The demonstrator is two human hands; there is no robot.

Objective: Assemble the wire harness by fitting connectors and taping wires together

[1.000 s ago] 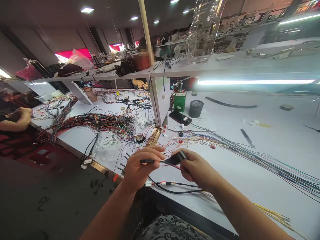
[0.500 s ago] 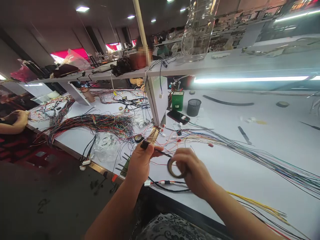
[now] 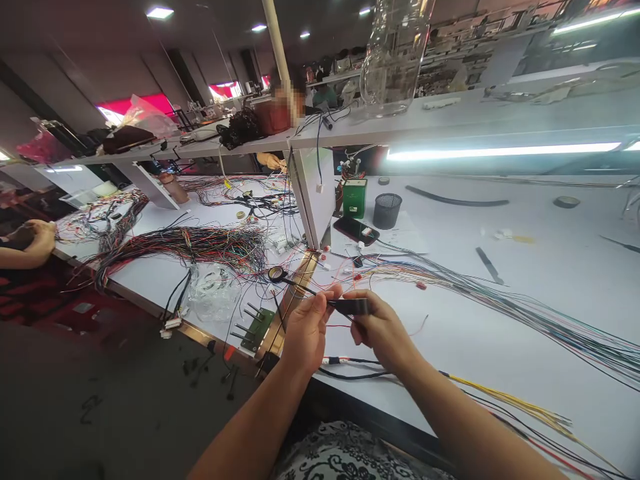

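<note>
My left hand [image 3: 306,333] is closed around a thin black cable [image 3: 304,288], which sticks out beyond the fingers toward the upper left. In my right hand [image 3: 384,328] is a roll of black tape [image 3: 354,307], seen nearly edge-on. The roll is close against the cable by the left fingertips; the contact itself is hidden by the fingers. Below the hands a taped black wire harness [image 3: 353,375] lies along the table edge. Another roll of tape [image 3: 277,274] rests on the table past the left hand.
A green board with upright metal pins [image 3: 256,330] sits at the left front edge. Wire bundles [image 3: 185,247] spread left; long loose wires [image 3: 500,307] run right. Behind stand a phone [image 3: 356,230], a mesh cup [image 3: 387,211] and a green box [image 3: 355,198]. Another person's hands [image 3: 43,237] are far left.
My left hand has moved right, closer to the right hand. The tape roll has turned from face-on to edge-on and sits nearer the left fingertips. The pinned green board is now uncovered.
</note>
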